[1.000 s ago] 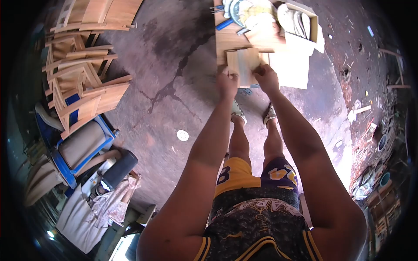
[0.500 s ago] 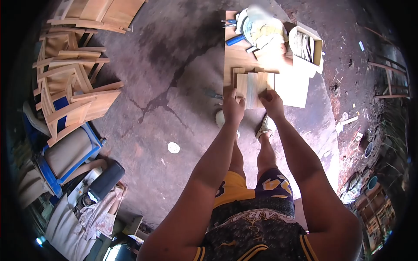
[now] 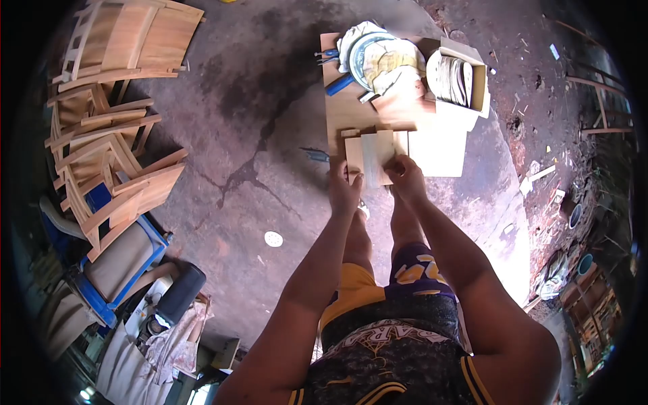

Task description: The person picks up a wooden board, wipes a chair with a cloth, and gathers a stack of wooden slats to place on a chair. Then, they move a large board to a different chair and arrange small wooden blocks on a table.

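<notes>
Several short, flat wooden boards (image 3: 354, 156) lie side by side in front of me, low over the near edge of a plywood sheet (image 3: 439, 158). One strip in the middle (image 3: 371, 158) looks greyer than its neighbours. My left hand (image 3: 346, 187) is closed on the left board's near end, thumb on top. At the right side, my right hand (image 3: 406, 178) pinches the near corner of the boards with bent fingers. The fingertips beneath the boards are hidden.
On the plywood stand a round tub with cloth (image 3: 388, 61), a box of curved pieces (image 3: 466, 81) and a blue-handled tool (image 3: 339, 84). Another tool (image 3: 314, 154) lies on the floor left of it. Wooden frames (image 3: 111, 142) and a blue-framed chair (image 3: 128, 260) line the left.
The whole view has shifted, so the plywood and boards appear lower and further left. Both hands stay on the boards; the right hand sits slightly closer to the grey strip.
</notes>
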Demonstrator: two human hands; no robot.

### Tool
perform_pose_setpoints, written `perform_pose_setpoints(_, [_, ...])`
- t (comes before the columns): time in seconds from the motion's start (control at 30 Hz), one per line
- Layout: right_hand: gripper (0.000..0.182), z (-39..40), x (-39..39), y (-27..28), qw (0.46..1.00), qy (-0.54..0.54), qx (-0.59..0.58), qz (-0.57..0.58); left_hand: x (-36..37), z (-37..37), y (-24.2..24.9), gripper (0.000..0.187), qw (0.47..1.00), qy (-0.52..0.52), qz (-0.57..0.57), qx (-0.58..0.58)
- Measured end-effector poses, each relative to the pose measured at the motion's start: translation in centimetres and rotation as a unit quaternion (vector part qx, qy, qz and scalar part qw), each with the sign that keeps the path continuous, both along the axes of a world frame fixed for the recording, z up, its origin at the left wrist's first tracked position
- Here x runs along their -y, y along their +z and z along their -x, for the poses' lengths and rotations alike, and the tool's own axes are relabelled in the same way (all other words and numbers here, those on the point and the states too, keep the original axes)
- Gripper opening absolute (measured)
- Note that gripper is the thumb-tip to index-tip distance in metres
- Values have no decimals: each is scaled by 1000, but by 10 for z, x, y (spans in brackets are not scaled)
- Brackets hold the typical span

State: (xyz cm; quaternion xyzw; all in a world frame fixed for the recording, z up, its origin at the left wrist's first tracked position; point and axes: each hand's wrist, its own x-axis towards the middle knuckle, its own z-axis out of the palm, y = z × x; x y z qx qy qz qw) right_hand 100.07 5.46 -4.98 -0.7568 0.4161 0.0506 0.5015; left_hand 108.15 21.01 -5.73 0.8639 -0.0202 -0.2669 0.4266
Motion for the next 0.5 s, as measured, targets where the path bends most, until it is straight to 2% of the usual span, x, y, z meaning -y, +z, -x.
perform_pose_setpoints(0.1, [32,-3,8,0,999,14,15,-33,11,-3,13,47,999,-21,-38,3])
perform_pose_setpoints(0.13, [30,0,13,4,999,17,11,-50,14,-2,15,48,996,-37,-82,19])
perform_pose_setpoints(0.23, [30,10,24,2,999,28,-18,-24,23,11,10,49,995,-26,-95,29])
perform_pose_setpoints(0.5, [30,20,43,16,997,26,-30,-70,43,27,12,47,995,1,-95,-10])
